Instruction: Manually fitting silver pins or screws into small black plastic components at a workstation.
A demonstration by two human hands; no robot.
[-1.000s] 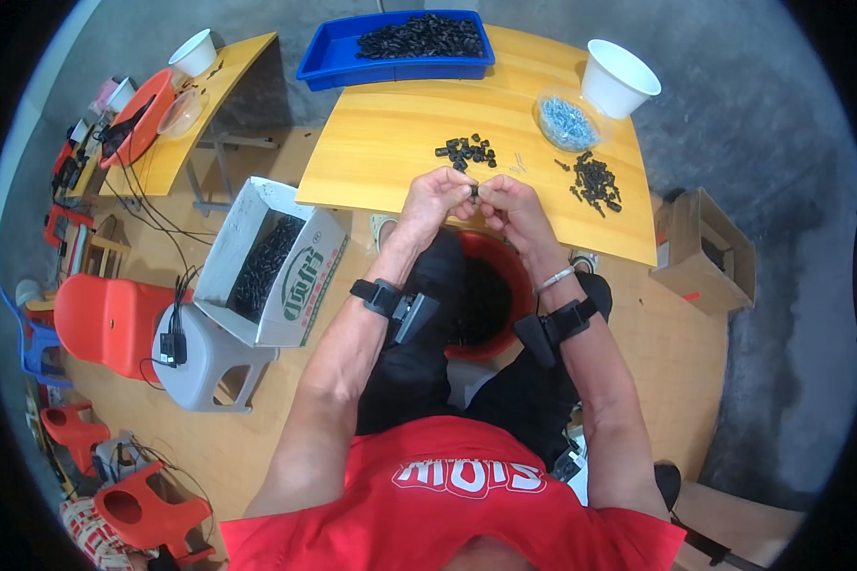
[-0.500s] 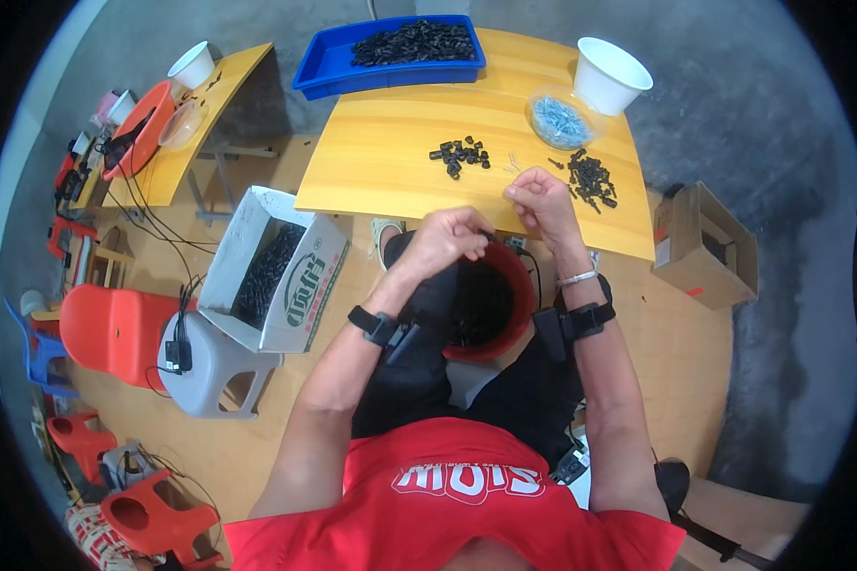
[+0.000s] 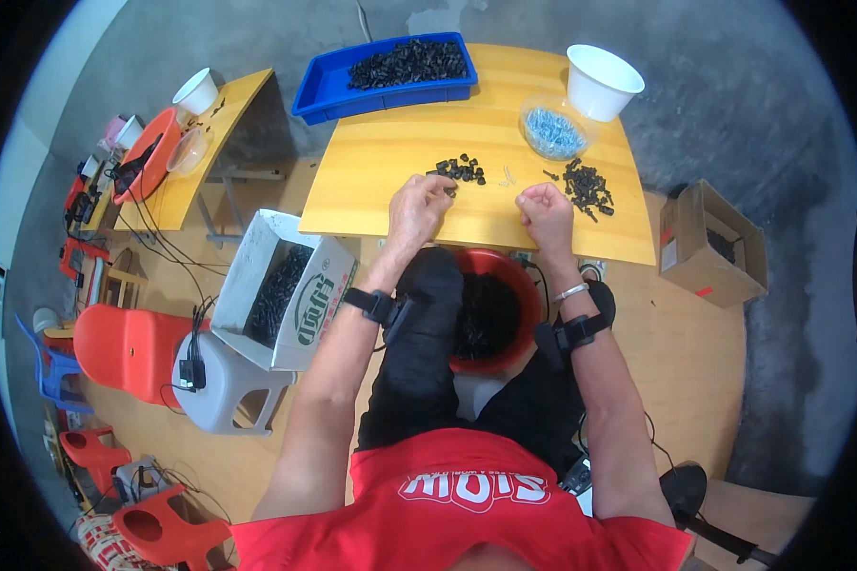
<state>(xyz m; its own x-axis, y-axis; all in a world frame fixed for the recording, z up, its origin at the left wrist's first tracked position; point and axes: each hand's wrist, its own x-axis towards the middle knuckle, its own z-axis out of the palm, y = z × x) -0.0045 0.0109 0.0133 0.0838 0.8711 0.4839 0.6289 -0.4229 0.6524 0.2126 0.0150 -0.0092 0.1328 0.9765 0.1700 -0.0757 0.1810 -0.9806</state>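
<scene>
On the yellow wooden table, my left hand [image 3: 419,211] reaches to a small pile of short black caps [image 3: 468,169]. Its fingertips are drawn together at the pile's near edge, and a black piece shows beside them. My right hand [image 3: 547,217] is closed in a pinch over the table's front edge; whatever it may hold is too small to make out. Just beyond it lie a few thin pale pins [image 3: 508,176]. To its right is a heap of longer black parts [image 3: 588,187]. Between my knees, below the table edge, stands a red bucket [image 3: 528,309] of black pieces.
A blue tray [image 3: 381,101] of black parts, a clear bowl [image 3: 554,133] of bluish screws and a white tub [image 3: 605,81] stand farther back. Left of my legs, an open carton [image 3: 328,295] holds black pieces. A brown box [image 3: 705,247] sits right of the table.
My left hand has moved from over the bucket, forward and left to the black caps. Something dark at its fingertips before no longer shows there. The right hand has hardly moved.
</scene>
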